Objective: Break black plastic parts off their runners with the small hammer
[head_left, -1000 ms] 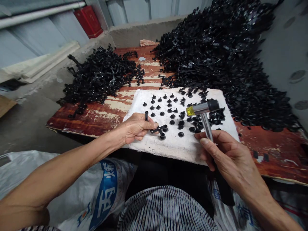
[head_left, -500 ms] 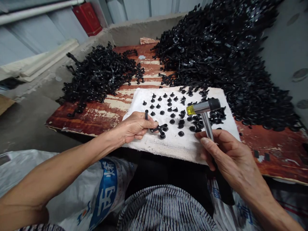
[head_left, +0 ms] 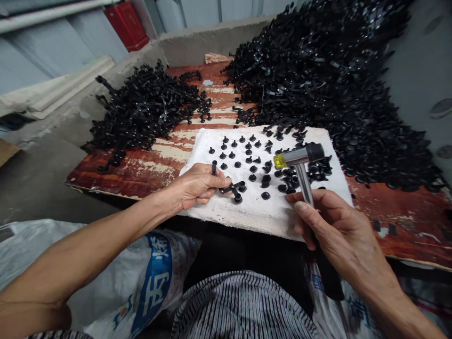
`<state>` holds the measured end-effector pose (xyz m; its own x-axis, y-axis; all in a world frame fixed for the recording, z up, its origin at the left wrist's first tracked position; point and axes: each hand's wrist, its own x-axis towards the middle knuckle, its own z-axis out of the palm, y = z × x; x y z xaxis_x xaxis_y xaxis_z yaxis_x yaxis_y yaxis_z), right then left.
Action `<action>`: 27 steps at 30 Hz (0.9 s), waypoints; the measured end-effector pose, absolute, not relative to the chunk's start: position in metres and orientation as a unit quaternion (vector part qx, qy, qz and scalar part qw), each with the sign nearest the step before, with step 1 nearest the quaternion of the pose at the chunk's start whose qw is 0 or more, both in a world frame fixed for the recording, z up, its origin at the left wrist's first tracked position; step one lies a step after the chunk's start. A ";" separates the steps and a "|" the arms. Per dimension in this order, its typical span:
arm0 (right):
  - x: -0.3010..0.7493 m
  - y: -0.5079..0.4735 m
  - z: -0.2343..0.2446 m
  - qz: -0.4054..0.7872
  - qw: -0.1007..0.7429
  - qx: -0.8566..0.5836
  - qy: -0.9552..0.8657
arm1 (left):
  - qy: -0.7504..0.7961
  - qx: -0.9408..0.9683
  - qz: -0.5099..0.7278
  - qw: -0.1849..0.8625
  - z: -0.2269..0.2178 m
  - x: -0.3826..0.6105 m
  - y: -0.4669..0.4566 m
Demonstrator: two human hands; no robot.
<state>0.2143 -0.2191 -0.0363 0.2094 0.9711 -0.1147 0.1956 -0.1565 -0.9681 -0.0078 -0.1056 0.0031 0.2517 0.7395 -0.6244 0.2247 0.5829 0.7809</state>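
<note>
My left hand (head_left: 199, 185) is closed with thumb and fingers pinching a black branched plastic part (head_left: 233, 189). One of its arms sticks up above the knuckles, and the others reach out past my thumb over the white foam board (head_left: 226, 214). My right hand (head_left: 335, 221) grips a small mallet (head_left: 302, 157) by its shaft and dark handle. The mallet's head is metal with a yellow face on the left and a black face on the right, held above the board. Small black round pieces with stems (head_left: 252, 178) stand spread over the board, crowded together beneath the mallet head.
A worn red-brown table (head_left: 158, 162) bears the board. Black parts lie heaped at the left (head_left: 141, 108), and a much larger black pile (head_left: 318, 70) rises at the back right. Printed white sacks (head_left: 116, 273) lie below the table edge. A red box (head_left: 127, 26) stands at the back wall.
</note>
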 end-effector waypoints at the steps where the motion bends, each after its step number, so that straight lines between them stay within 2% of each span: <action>1: 0.214 -0.220 -0.036 0.425 0.455 -0.631 -0.462 | 0.581 0.415 0.191 0.673 0.003 -0.008 -0.106; 17: 0.213 -0.218 -0.034 0.408 0.448 -0.634 -0.481 | 0.601 0.450 0.181 0.636 0.006 -0.004 -0.106; 22: 0.211 -0.219 -0.029 0.279 0.419 -0.618 -0.604 | 0.617 0.487 0.164 0.596 0.014 0.000 -0.105; 27: 0.207 -0.224 -0.020 0.173 0.401 -0.508 -0.743 | 0.632 0.513 0.151 0.560 0.018 0.002 -0.106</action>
